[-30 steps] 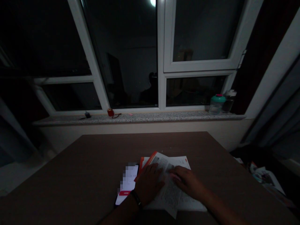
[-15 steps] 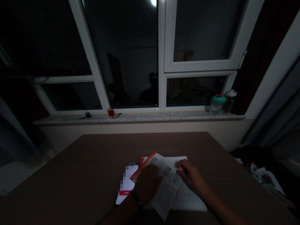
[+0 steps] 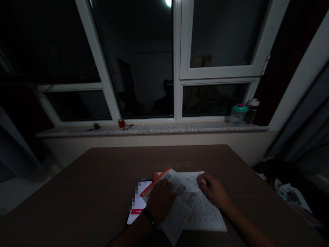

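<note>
1 printed upper sheet (image 3: 177, 213), orange-edged, laid askew over lower sheet (image 3: 209, 214) on dark tabletop (image 3: 77, 185). Upper sheet overlaid by L hand (image 3: 160, 199), palm down, fingers loosely extended, nothing gripped. R hand (image 3: 212, 188) curled nearly closed nr lower sheet's top R corner; small pink item (image 3: 203, 181) held in fingers, type can't be told. Lit phone (image 3: 144, 201) seen just L of L hand. 2 bottles (image 3: 238, 117) stood at R end of sill (image 3: 167, 128).

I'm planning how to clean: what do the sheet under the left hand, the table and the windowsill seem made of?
Sheet: thin, matt-looking paper, covered in print. Table: likely wood or wood-look laminate, dull brown with faint grain-like lines. Windowsill: probably granite or similar stone, given the grey speckling; dim light leaves its polish unclear.
</note>
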A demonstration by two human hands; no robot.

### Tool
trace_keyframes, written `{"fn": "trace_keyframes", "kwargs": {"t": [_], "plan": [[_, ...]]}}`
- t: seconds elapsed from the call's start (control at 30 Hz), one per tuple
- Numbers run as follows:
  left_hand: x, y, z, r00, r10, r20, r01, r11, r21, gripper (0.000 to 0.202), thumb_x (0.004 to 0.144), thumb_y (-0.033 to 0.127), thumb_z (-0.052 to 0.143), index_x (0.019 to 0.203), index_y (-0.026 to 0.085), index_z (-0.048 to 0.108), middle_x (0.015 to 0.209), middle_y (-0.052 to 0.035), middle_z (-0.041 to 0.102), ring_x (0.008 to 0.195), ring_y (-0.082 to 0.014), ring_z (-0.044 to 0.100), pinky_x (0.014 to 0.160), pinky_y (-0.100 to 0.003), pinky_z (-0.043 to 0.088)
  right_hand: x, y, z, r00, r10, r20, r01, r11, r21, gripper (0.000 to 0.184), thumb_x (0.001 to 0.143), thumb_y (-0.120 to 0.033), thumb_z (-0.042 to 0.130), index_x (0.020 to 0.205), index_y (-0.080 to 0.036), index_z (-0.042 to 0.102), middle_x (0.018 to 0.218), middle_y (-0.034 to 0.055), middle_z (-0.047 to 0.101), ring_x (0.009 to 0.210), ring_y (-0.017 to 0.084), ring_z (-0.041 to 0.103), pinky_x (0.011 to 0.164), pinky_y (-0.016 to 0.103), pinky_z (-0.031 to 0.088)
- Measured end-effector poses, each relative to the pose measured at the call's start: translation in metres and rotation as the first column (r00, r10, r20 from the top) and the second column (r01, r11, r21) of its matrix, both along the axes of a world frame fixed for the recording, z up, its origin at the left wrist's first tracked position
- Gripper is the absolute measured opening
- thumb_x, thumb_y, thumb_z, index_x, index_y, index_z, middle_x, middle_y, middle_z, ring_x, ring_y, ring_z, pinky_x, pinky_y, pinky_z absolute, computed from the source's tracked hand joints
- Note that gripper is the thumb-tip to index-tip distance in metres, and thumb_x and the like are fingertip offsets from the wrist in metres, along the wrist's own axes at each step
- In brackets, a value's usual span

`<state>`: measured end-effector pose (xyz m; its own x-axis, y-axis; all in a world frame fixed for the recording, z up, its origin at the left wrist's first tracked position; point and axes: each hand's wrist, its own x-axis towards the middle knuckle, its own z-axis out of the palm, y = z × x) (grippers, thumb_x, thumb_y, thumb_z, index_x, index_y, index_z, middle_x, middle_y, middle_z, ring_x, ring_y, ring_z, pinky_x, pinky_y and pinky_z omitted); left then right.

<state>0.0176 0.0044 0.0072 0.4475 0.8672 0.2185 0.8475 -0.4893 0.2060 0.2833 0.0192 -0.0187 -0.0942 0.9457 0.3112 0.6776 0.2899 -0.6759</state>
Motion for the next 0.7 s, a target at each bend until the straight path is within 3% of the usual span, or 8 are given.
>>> {"fn": "trace_keyframes", "kwargs": {"t": [0.13, 0.27, 0.37, 0.7], "plan": [[-0.0008, 0.0006, -0.001, 1.0, -0.015, -0.006, 0.015, 1.0, 0.004, 0.022, 0.092, 0.027, 0.054, 0.112, 0.02, 0.06, 0.115, -0.01, 0.06, 0.109, -0.0296, 0.054, 0.097, -0.047, 0.042, 0.0007, -0.0001, -0.0012, 1.0, 0.021, -0.01, -0.021, 0.999, -0.028, 0.025, 0.085, -0.028, 0.047, 0.106, -0.019, 0.059, 0.082, 0.0025, 0.066, 0.071, 0.02, 0.063, 0.067, 0.03, 0.048], [-0.0025, 0.0017, -0.0059, 1.0, -0.022, -0.003, 0.022, 0.999, 0.035, 0.023, 0.092, 0.028, 0.053, 0.113, 0.022, 0.059, 0.12, -0.0098, 0.059, 0.112, -0.0298, 0.053, 0.098, -0.047, 0.041, 0.0011, 0.0007, -0.0002, 0.998, 0.054, 0.026, -0.055, 0.998, 0.036, 0.033, 0.081, -0.019, 0.049, 0.112, -0.02, 0.062, 0.104, 0.0082, 0.063, 0.095, 0.023, 0.062, 0.085, 0.036, 0.048], [-0.0029, 0.0024, -0.0084, 1.0, -0.016, -0.006, 0.016, 0.999, 0.031, 0.024, 0.092, 0.03, 0.053, 0.114, 0.023, 0.058, 0.12, -0.0086, 0.059, 0.112, -0.0293, 0.053, 0.097, -0.047, 0.041, 0.0033, 0.0028, -0.0013, 0.998, 0.059, 0.034, -0.06, 0.997, 0.055, 0.041, 0.079, -0.014, 0.05, 0.118, -0.019, 0.06, 0.109, 0.0099, 0.059, 0.101, 0.024, 0.059, 0.09, 0.037, 0.047], [-0.0017, 0.0017, -0.0048, 1.0, -0.008, 0.005, 0.008, 1.0, 0.003, 0.023, 0.09, 0.028, 0.058, 0.112, 0.022, 0.059, 0.118, -0.0094, 0.059, 0.11, -0.03, 0.053, 0.095, -0.046, 0.043, 0.0023, 0.002, 0.0015, 0.993, 0.082, 0.088, -0.088, 0.994, 0.065, 0.038, 0.08, -0.013, 0.049, 0.114, -0.017, 0.063, 0.111, 0.0106, 0.063, 0.108, 0.026, 0.055, 0.096, 0.041, 0.042]]}}
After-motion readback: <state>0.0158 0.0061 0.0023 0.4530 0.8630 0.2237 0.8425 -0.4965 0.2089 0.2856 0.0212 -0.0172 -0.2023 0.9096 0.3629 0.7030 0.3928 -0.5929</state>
